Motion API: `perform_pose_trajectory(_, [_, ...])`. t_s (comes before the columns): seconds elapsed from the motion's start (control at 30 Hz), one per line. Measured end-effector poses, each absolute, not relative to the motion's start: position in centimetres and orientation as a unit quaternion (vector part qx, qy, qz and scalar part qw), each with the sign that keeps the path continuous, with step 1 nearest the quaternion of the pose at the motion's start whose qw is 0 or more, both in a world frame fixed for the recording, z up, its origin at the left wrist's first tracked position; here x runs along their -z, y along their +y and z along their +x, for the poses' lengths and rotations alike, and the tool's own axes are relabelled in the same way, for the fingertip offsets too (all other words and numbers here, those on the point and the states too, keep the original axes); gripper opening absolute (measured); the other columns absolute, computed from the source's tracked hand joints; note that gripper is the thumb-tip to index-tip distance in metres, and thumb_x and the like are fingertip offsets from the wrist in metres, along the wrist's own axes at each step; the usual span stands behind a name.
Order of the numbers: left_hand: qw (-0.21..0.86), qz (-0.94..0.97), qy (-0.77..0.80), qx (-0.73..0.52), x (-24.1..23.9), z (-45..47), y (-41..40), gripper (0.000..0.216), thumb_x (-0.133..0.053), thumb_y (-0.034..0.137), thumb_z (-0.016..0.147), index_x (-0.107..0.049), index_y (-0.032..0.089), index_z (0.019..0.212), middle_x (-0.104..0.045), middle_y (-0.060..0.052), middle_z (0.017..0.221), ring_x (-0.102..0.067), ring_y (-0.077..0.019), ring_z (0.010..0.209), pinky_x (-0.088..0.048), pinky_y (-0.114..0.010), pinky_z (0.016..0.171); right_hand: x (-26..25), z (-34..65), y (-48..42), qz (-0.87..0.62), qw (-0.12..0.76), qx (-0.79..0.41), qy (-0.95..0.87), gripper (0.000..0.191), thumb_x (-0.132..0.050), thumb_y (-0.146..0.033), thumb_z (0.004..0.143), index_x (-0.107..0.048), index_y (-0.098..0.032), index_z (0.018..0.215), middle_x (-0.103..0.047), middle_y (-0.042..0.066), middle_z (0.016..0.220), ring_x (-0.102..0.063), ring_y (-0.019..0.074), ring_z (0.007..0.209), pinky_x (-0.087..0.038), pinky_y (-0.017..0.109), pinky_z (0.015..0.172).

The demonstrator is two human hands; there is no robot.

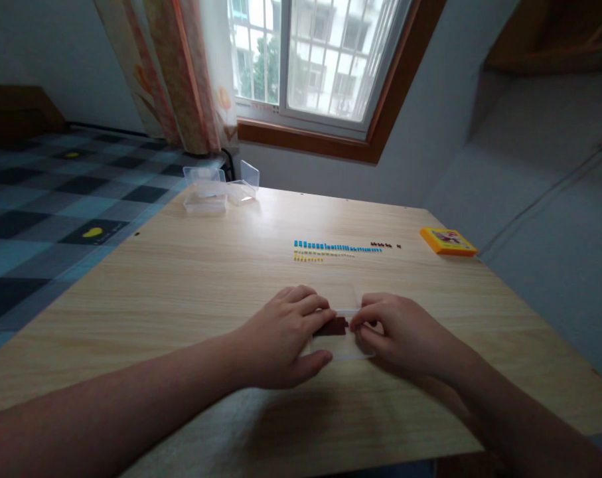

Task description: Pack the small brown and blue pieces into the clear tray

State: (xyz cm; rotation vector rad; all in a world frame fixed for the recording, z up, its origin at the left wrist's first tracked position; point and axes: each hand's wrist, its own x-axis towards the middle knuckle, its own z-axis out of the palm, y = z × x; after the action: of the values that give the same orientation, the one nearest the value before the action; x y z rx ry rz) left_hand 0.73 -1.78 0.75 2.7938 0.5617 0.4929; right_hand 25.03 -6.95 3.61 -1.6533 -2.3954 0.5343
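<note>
I note my left hand (281, 338) and right hand (405, 335) closed around a small clear box (344, 350) at 6 o'clock on the table (181, 279), fingertips pinching its rim. Dark brown pieces (334, 326) lie inside. At 11 o'clock stand open clear containers (206, 192), contents not discernible.

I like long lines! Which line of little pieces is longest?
The line of small blue plastic pieces. It stretches further than the yellow lines on its near side and the few dark brown pieces at its right end.
</note>
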Motion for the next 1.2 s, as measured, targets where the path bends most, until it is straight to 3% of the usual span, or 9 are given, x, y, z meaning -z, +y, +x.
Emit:
perform_pose_trajectory(0.1, [0.122,0.959,0.191,-0.172,-0.7,0.7,-1.7,0.045,-0.067,0.043,0.09,-0.065,0.017,0.127,-0.068,-0.012,0.123,-0.059,-0.0335,0.116,-0.046,-0.05,0.103,-3.8,25.5,-6.6,-0.547,0.139,-0.177,-0.806,0.022,-0.059,-0.011,0.081,-0.078,-0.023,0.081,-0.068,0.001,0.078,-0.061,0.0182,0.079,-0.041,0.031,0.072])
perform_pose_trajectory(0.23, [0.12,0.959,0.186,-0.177,-0.6,0.7,-1.6,0.045,-0.065,0.042,0.091,-0.065,0.016,0.128,-0.068,-0.012,0.125,-0.059,-0.0336,0.116,-0.046,-0.051,0.104,-3.7,28.0,-4.7,-0.543,0.299,-0.074,-0.781,0.02,-0.057,-0.015,0.085,-0.075,-0.022,0.079,-0.069,0.003,0.078,-0.061,0.0207,0.081,-0.045,0.035,0.077])
perform_pose_trajectory(0.33, [0.121,0.959,0.182,-0.181,-0.5,0.6,-1.6,0.045,-0.064,0.042,0.092,-0.064,0.015,0.128,-0.068,-0.012,0.125,-0.059,-0.0335,0.116,-0.045,-0.052,0.105,-2.6,30.7,-2.3,-0.558,0.405,0.033,-0.723,0.019,-0.059,-0.021,0.086,-0.078,-0.023,0.085,-0.071,0.005,0.085,-0.063,0.0245,0.088,-0.047,0.041,0.086])
perform_pose_trajectory(0.43, [0.124,0.959,0.176,-0.185,-0.6,0.6,-1.5,0.045,-0.064,0.04,0.092,-0.064,0.014,0.129,-0.068,-0.013,0.125,-0.06,-0.0327,0.115,-0.045,-0.052,0.105,-0.7,33.1,0.2,-0.591,0.444,0.085,-0.668,0.027,-0.055,-0.021,0.086,-0.081,-0.022,0.093,-0.072,0.008,0.097,-0.064,0.027,0.1,-0.047,0.047,0.098])
perform_pose_trajectory(0.63, [0.132,0.956,0.178,-0.191,-0.7,0.6,-1.6,0.044,-0.065,0.038,0.09,-0.065,0.013,0.127,-0.068,-0.012,0.123,-0.06,-0.0321,0.113,-0.046,-0.052,0.103,3.0,34.4,3.5,-0.655,0.396,0.091,-0.637,0.038,-0.051,-0.019,0.081,-0.082,-0.019,0.102,-0.068,0.014,0.123,-0.059,0.0313,0.124,-0.041,0.053,0.114])
perform_pose_trajectory(0.8, [0.134,0.955,0.18,-0.192,-0.8,0.6,-1.6,0.043,-0.066,0.037,0.09,-0.065,0.015,0.126,-0.069,-0.011,0.122,-0.061,-0.0318,0.112,-0.046,-0.051,0.103,4.2,34.2,4.9,-0.688,0.342,0.077,-0.636,0.042,-0.048,-0.027,0.092,-0.078,-0.022,0.12,-0.056,0.014,0.15,-0.037,0.0379,0.149,-0.026,0.067,0.121])
perform_pose_trajectory(1.03, [0.134,0.956,0.183,-0.184,-1.0,0.6,-1.7,0.042,-0.065,0.038,0.09,-0.065,0.016,0.126,-0.069,-0.011,0.121,-0.061,-0.0318,0.112,-0.047,-0.051,0.103,4.6,34.5,7.7,-0.708,0.28,0.052,-0.646,0.047,-0.039,-0.041,0.102,-0.08,-0.021,0.117,-0.043,0.013,0.164,-0.023,0.0388,0.157,-0.01,0.07,0.124])
perform_pose_trajectory(1.2, [0.134,0.956,0.187,-0.184,-0.9,0.6,-1.6,0.042,-0.065,0.039,0.09,-0.066,0.016,0.125,-0.068,-0.012,0.122,-0.06,-0.0324,0.114,-0.046,-0.051,0.105,4.9,34.7,9.0,-0.708,0.281,0.039,-0.647,0.055,-0.033,-0.05,0.105,-0.08,-0.022,0.117,-0.042,0.012,0.165,-0.024,0.0378,0.157,-0.008,0.069,0.124])
